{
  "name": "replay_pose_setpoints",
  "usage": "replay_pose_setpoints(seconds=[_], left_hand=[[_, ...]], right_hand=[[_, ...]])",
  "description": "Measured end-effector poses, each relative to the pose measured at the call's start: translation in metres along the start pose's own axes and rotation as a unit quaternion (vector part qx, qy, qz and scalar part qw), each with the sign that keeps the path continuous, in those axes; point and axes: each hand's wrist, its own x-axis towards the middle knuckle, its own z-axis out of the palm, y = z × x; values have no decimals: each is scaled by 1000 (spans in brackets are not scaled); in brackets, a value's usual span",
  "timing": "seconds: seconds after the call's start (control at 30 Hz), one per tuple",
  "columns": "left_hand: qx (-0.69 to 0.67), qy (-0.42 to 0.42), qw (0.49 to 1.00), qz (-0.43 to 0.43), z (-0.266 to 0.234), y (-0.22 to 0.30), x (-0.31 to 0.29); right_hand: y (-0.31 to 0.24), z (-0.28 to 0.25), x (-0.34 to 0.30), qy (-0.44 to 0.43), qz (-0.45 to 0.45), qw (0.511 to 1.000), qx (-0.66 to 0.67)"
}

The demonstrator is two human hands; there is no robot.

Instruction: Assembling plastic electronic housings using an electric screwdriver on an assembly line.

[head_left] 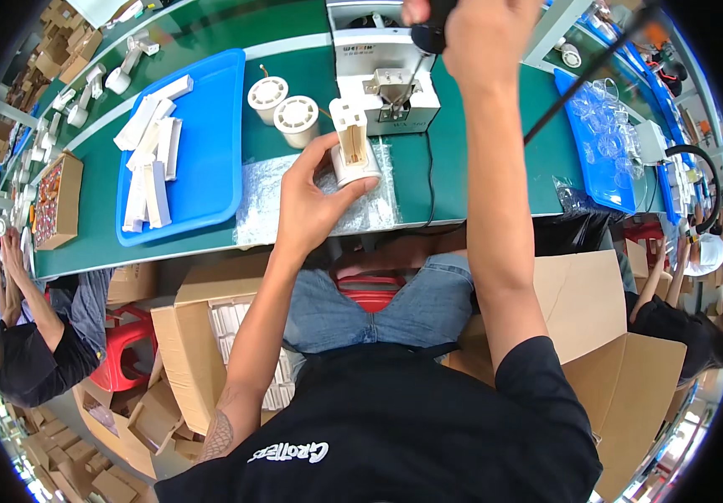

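Observation:
My left hand point(311, 201) is wrapped round a white cylindrical light housing point(353, 172) with a narrow rectangular box standing up from it. It holds the housing upright over a sheet of bubble wrap point(273, 197). Up at the top, my right hand point(487, 42) grips a black-handled screwdriver point(430, 35), partly cut off by the frame. Its thin shaft slants down to the metal front of a white screw feeder point(365, 63); whether the tip touches a screw is too small to tell. Two more white round housings point(297, 117) stand left of the feeder.
A blue tray point(202, 189) with several long white boxes lies at left. Another blue tray point(617, 189) at right holds clear plastic parts. A black cable point(431, 180) runs from the feeder to the table edge. Open cartons point(189, 352) flank my legs; people sit on both sides.

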Motion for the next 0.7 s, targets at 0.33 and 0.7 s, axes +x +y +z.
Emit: replay_pose_setpoints(seconds=[0.33,0.7], left_hand=[[66,24,997,13,4,0,3],[76,21,996,49,5,2,5]], right_hand=[[-41,24,-48,26,5,999,-39],[-31,32,-51,52,51,996,-55]])
